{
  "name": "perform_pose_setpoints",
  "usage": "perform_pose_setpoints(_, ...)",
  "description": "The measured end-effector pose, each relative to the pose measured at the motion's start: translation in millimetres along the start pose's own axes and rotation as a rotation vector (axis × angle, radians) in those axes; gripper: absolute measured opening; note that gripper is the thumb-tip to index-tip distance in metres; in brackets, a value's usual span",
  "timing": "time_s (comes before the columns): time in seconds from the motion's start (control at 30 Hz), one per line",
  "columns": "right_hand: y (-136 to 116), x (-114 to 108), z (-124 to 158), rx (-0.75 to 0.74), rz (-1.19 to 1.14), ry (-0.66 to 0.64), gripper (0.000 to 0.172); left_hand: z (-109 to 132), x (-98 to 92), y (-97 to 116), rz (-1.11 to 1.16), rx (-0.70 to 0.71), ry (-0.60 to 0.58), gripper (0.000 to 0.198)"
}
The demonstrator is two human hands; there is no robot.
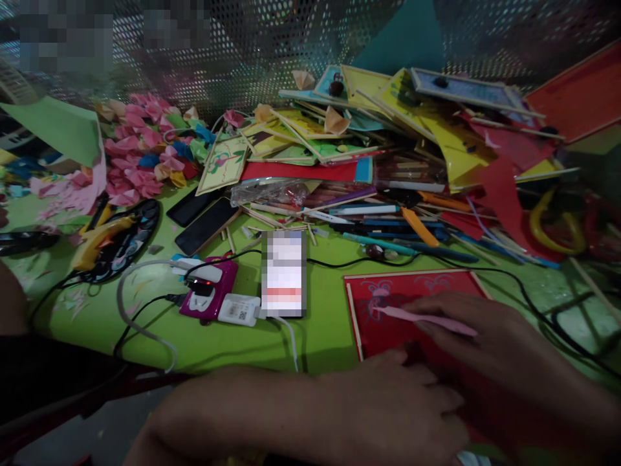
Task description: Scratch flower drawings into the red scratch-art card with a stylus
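My right hand is closed around a slim pink pen-like tool; its exact kind cannot be told. The tool's pale tip touches a small drawn figure in pink and dark lines on a red sheet. Thin wooden sticks edge this sheet at the top and left, and another faint drawing lies near its top right. Across the sheet's lower part rests my left hand, its fingers somewhat spread and holding nothing visible. Both hands and forearms hide much of the sheet.
A lit phone lies beside a purple power strip with cables. Two dark phones, a yellow glue gun, pink folded papers, pens and stick-framed pictures crowd the green table. A black cord crosses behind the sheet.
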State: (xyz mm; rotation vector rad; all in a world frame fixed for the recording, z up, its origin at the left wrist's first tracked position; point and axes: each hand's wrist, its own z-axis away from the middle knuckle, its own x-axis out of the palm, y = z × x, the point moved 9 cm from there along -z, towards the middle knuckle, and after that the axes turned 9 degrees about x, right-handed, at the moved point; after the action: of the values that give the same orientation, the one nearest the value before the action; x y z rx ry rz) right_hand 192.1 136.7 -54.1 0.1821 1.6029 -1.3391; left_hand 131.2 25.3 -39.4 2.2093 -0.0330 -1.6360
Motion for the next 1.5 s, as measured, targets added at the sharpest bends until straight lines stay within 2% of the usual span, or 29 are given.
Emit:
perform_pose_setpoints(0.7, -4.5, -3.8, -2.4, 0.013, -0.004, 0.028, 0.028, 0.4, 2.8, -1.0, 0.005, -0.009, 0.013, 0.03)
perform_pose_setpoints(1.03, -5.5, -7.0, -1.5, 0.018, -0.001, 0.02, 0.028, 0.2, 0.1, -1.1, 0.024, -0.005, 0.001, 0.03)
perform_pose_setpoints(1.27, 0.1, -0.3, -0.5, 0.041, 0.001, -0.025, 0.03, 1.1, 2.8, -0.6, 0.016, -0.003, -0.008, 0.03)
perform_pose_setpoints(1.5, -2.0, -2.5, -1.5, 0.035, 0.012, -0.009, 0.03, 0.2, 1.8, -1.7, 0.025, -0.01, 0.008, 0.03)
